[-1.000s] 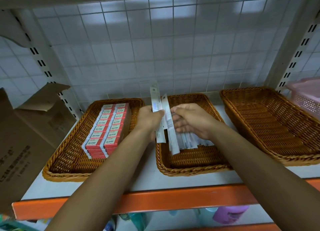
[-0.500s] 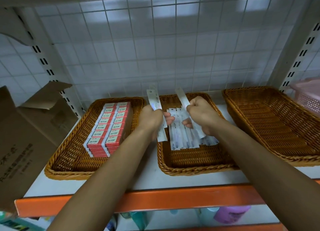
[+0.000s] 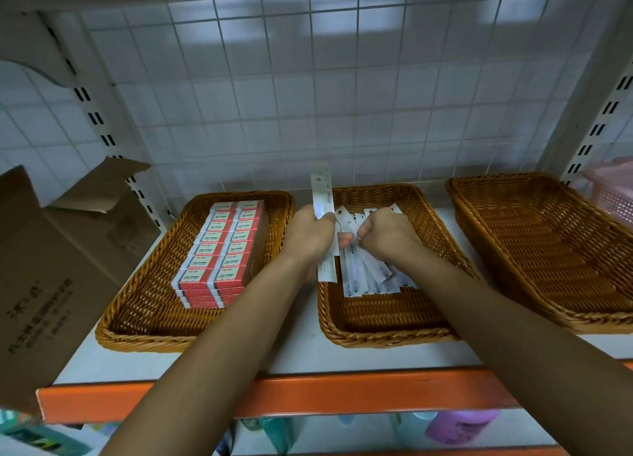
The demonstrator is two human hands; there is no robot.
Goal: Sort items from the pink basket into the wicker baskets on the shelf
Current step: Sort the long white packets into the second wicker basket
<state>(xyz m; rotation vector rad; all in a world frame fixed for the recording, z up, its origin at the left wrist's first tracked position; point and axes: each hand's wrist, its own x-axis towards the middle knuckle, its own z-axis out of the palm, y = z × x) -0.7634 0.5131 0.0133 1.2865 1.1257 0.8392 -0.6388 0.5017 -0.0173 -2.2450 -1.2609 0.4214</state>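
Three wicker baskets stand on the shelf. The left basket [image 3: 137, 322] holds stacked red and white boxes [image 3: 222, 253]. In the middle basket [image 3: 394, 325] lie several long white packets [image 3: 366, 277], fanned out. My left hand [image 3: 310, 234] grips a long white packet [image 3: 323, 195] upright over the middle basket's left rim. My right hand [image 3: 385, 233] sits low over the packets in the basket, fingers curled and pinching one of them. The right basket [image 3: 548, 250] has nothing in it. A corner of the pink basket [image 3: 613, 191] shows at the far right.
A brown cardboard box [image 3: 51, 284] with open flaps stands at the left of the shelf. The shelf has an orange front edge [image 3: 308, 394], slotted uprights on both sides, and a white tiled wall behind. Bottles and packs show on the level below.
My right hand has come down with its packet onto the packets in the middle basket. My left hand stays by the basket's left rim with its packet upright.
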